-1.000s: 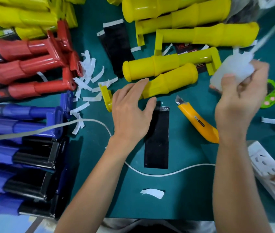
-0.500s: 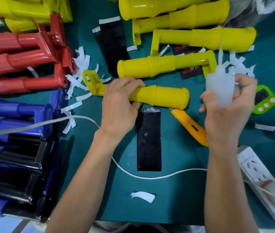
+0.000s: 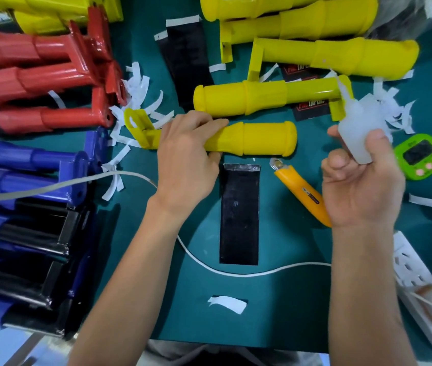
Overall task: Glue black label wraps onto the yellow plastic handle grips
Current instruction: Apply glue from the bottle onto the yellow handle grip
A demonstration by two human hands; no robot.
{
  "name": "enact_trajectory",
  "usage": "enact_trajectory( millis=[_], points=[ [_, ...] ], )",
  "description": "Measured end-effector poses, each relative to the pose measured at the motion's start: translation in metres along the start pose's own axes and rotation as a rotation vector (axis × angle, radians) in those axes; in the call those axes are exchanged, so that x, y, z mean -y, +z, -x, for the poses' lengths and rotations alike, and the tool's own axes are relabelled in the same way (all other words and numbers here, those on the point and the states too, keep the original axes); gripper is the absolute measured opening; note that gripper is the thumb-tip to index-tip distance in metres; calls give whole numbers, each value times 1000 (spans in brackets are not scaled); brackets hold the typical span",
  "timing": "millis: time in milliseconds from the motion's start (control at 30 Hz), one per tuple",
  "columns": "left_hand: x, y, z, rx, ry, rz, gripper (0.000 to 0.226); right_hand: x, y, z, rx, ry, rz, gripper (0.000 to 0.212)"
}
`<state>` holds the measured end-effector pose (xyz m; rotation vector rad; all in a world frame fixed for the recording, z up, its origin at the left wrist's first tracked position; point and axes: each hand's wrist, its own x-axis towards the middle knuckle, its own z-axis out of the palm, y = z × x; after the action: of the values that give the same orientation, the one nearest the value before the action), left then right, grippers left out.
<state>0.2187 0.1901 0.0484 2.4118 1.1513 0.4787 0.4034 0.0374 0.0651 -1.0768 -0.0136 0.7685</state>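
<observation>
Head view, left grip [image 3: 185, 159] clasping one yellow handle [image 3: 257, 140], right grip [image 3: 360, 188] clasping one white bottle [image 3: 359, 128]

The surface [image 3: 289, 313] is a matt teal mat. On it the centre grip [image 3: 262, 140] is smooth yellow plastic with a dull satin finish, while the red grips [image 3: 51, 77] at upper left and the blue grips [image 3: 32, 157] at left are glossier plastic with bright highlights. The label [image 3: 239, 215] below the centre grip is shiny black film with a crinkled silvery strip along its top edge, and the wraps [image 3: 30, 236] at lower left gleam likewise. The bottle [image 3: 359, 125] at right is cloudy translucent plastic; the scraps [image 3: 227, 303] are thin matt white paper, the knife [image 3: 303, 194] is glossy orange-yellow plastic with a metal blade tip, and the timer [image 3: 419, 157] is shiny green plastic.
</observation>
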Motion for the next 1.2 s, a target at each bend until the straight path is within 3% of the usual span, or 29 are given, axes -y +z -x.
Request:
enact_trajectory(
  millis=[133,233,300,433,533,767,1000,1200],
  points=[
    [-1,-2,-2,1,-28,11,53,-2,3,0,-7,-43,65,15],
    [-7,-2,0,39,-22,55,55,-3,4,4,25,-97,138,32],
    [-8,-1,-1,43,-16,74,56,-3,7,5,44,-100,82,33],
    [-7,2,-3,15,13,90,55,2,20,10,-34,-48,-127,14],
    [-7,4,-3,14,30,76,52,7,34,12,-37,-116,11,24],
    [-7,1,-3,62,88,50,51,-2,69,1,90,-493,367,13],
    [-4,1,-4,93,81,15,51,-23,82,-13,90,-658,581,50],
    [-3,1,-6,75,61,15,52,-29,78,-13,172,-708,699,53]
  ],
)
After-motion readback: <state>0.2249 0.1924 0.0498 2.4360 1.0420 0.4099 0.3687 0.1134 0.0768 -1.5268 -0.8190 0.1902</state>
